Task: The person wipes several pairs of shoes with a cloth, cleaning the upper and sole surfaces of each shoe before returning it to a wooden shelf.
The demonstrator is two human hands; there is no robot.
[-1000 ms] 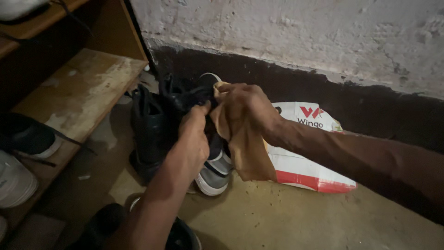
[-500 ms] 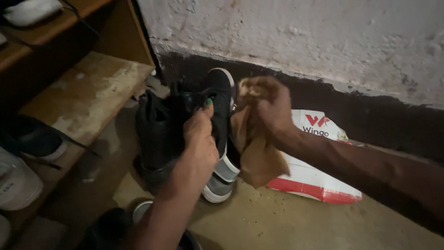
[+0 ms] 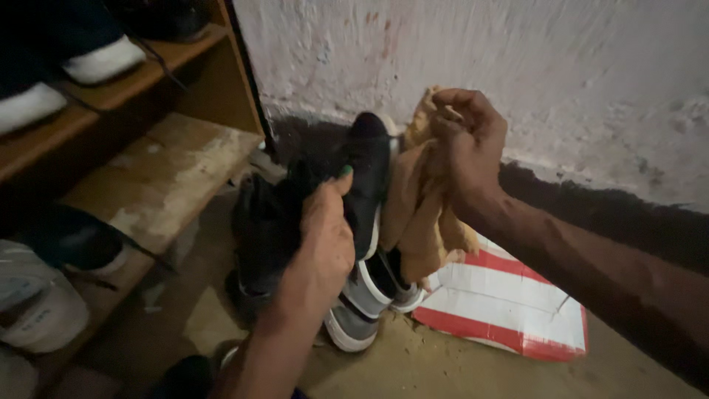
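Observation:
My left hand (image 3: 325,236) grips a black shoe with a white sole (image 3: 367,170) and holds it toe-up in front of the wall. Just to the right, my right hand (image 3: 465,140) is closed on a crumpled tan cloth (image 3: 421,214), which hangs down against the shoe's sole side. A black boot (image 3: 258,236) stands on the floor behind my left wrist. Beneath the lifted shoe lies a grey and black sneaker (image 3: 362,303).
A wooden shoe rack (image 3: 162,177) on the left carries several shoes, with white ones (image 3: 37,310) on the low shelf. A white and red bag (image 3: 517,303) lies flat by the wall. The wall (image 3: 517,66) is rough white plaster over a dark base band.
Both hands have risen. The black shoe came up out of the pile, and the cloth moved from the shoe's top to its right side, higher against the wall.

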